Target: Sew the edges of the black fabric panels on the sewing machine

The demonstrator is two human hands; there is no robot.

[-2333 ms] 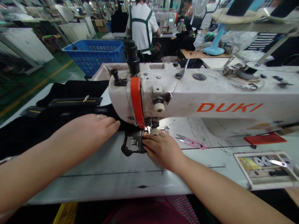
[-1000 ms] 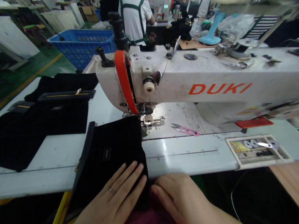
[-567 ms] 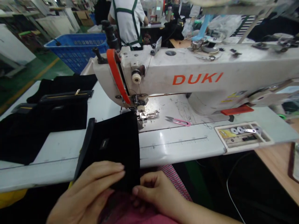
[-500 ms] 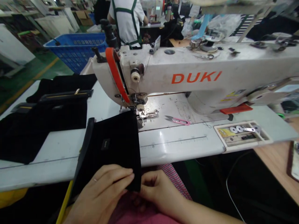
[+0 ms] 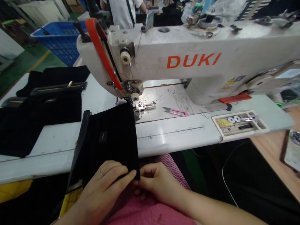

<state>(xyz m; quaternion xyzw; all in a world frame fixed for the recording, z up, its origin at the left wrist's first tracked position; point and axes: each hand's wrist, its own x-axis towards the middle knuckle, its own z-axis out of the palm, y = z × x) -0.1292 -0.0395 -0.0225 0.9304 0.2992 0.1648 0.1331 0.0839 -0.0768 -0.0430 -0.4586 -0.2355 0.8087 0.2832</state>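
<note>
Black panel: we find one black fabric panel (image 5: 114, 137), lying partly on the worktable (image 5: 164, 136), its near end over the front edge toward the lap. Its far right corner meets the machine by the presser foot (image 5: 144, 107); whether it sits beneath, we cannot tell.
Right hand: we list the right hand (image 5: 161, 181) as pinching the near right corner between thumb and fingers, seemingly to keep the right side drawn straight.
Left hand: we see the left hand (image 5: 109, 181) laid over the near end, fingers bent and together, probably steadying the cloth; its thumb is hidden, so we cannot tell whether it grips.
Small label: we note a label (image 5: 102, 137) facing up, so we take this as the outer face.
Sewing machine: we record one white sewing machine (image 5: 152, 56), marked DUKI; its head overhangs the far corner and limits our view there.
Snips: we enter pink-handled snips (image 5: 175, 112) right of the foot, apart from the panel, presumably for easy reach.
Parts tray: we place the tray (image 5: 241, 134) farther right, holding bobbins (image 5: 237, 118).
Other black pieces: we count these pieces (image 5: 58, 107) at left, with a gold zipper pull (image 5: 69, 84), near enough to crowd that side.
Blue basket: we log the basket (image 5: 56, 40) behind, beyond the machine head.
</note>
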